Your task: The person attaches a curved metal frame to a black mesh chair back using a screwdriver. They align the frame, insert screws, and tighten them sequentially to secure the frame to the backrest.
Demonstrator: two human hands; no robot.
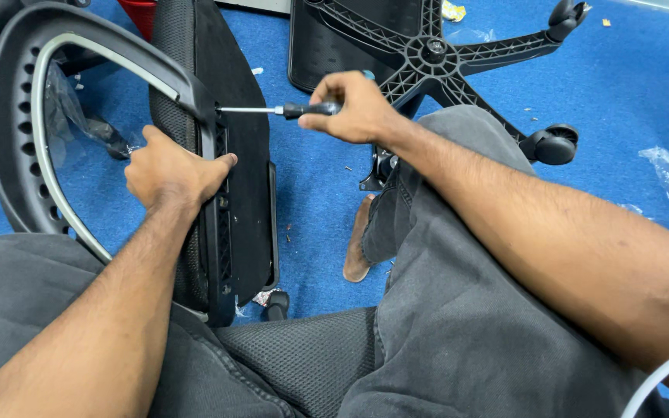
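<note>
Driving a screw into the black chair frame (pixel 218 209), right hand (pixel 354 104) fisted tight round the screwdriver (pixel 303 110), shaft level, tip at the frame's upper edge just under the curved armrest (pixel 17 124). Left hand (pixel 168 174) clamped on the frame, fingers wrapped behind, thumb along the front, bracing it upright against the lap. Best done, by the look of it, with shaft kept square to the hole, steady push along the axis, wrist turning and elbow quiet, left grip firm against twist. Tight on the left, armrest loop close to the knuckles; open blue floor (pixel 319 193) on the right between frame and knee, with star base (pixel 435 54) and castors further off, well apart from the elbow's swing.
</note>
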